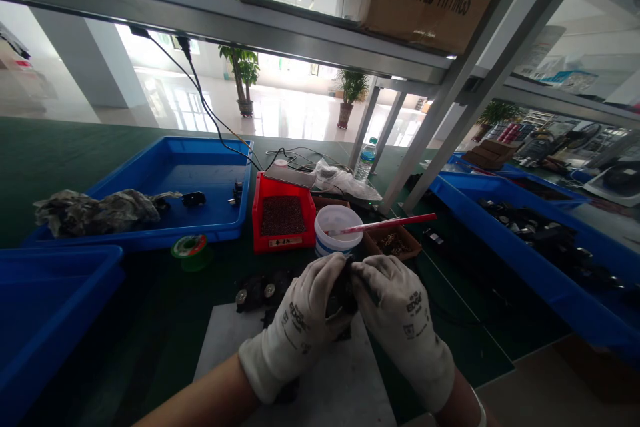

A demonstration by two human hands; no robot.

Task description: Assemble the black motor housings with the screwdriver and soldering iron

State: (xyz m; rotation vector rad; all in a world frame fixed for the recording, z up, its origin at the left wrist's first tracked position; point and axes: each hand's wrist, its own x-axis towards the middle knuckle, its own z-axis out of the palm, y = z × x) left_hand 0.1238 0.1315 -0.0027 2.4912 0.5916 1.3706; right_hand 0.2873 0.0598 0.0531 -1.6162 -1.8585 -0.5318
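Both hands wear whitish gloves and meet above a grey board (220, 333). My left hand (305, 317) is closed round a black part (343, 290), its fingers wrapped about the left side. My right hand (397, 310) pinches at the upper right of the same part, thumb and fingertips pressed together. The fingers hide much of the part. Just left of my left hand, several black parts with round metal pieces (255, 290) lie at the board's far edge. Beyond the hands stands a white tub (338, 221) with a red brush (395, 223) laid across it.
A red bin (285, 215) of small brown pieces and a cardboard box (393, 242) of small fittings flank the tub. Blue trays (170, 167) stand left, and a blue tray (530, 280) of black parts right. Green tape (193, 253), a bottle (367, 159) and shelf posts surround the area.
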